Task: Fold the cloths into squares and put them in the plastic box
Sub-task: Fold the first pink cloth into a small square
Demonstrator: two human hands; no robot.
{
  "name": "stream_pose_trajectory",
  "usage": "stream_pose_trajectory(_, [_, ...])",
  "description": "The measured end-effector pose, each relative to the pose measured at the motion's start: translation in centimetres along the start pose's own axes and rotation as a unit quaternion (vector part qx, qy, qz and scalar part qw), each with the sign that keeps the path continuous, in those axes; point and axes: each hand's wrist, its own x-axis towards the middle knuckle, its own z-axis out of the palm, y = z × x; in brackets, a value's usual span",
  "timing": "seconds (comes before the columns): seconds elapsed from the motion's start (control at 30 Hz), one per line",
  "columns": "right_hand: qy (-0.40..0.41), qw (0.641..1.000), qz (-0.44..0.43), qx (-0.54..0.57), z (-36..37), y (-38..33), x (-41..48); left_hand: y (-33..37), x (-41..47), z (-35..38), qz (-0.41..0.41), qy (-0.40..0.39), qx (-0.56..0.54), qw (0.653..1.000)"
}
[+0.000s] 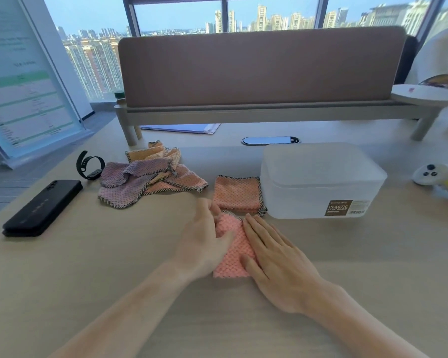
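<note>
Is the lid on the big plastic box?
Shut. The frosted white plastic box has its lid sitting flat on top.

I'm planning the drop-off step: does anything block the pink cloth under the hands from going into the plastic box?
Yes. The plastic box seems to have its lid on, so the pink cloth cannot go in until that is lifted. The folded orange cloth lies just beyond it, beside the box's left wall.
</note>
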Motion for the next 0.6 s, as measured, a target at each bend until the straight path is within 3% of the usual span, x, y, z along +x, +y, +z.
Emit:
stream_pose_trajectory(0.17, [0.020, 1.000, -0.008, 0.003, 0.3, 0.2, 0.1, -0.5, -0.9, 0.8, 0.095, -0.061, -0.030, 0.993])
stream_pose_trajectory(0.23, [0.029, 1.000, -0.005, -0.001, 0.4, 0.3, 0.0, -0.7, -0.8, 1.0, 0.105, -0.047, -0.037, 0.993])
stream_pose_trajectory(0.3, [0.037, 0.998, 0.008, 0.053, 0.3, 0.2, -0.3, -0.4, -1.0, 0.7, 0.093, -0.033, -0.041, 0.994])
stream_pose_trajectory(0.37, [0.077, 0.979, 0.042, 0.185, 0.1, 0.1, -0.5, -0.3, -0.8, -0.3, 0.096, -0.040, -0.076, 0.992])
stream_pose_trajectory(0.4, [0.112, 0.954, 0.062, 0.273, -0.2, -0.1, -0.6, -0.2, -0.5, -1.3, 0.090, -0.050, -0.101, 0.990])
stream_pose_trajectory(0.47, [0.182, 0.865, 0.102, 0.457, -0.6, -0.6, -0.7, 0.3, 0.5, -3.4, 0.072, -0.066, -0.146, 0.984])
stream_pose_trajectory(0.6, [0.185, 0.679, 0.125, 0.699, -2.1, -2.6, 0.2, 2.0, 3.5, -7.2, 0.025, -0.091, -0.285, 0.954])
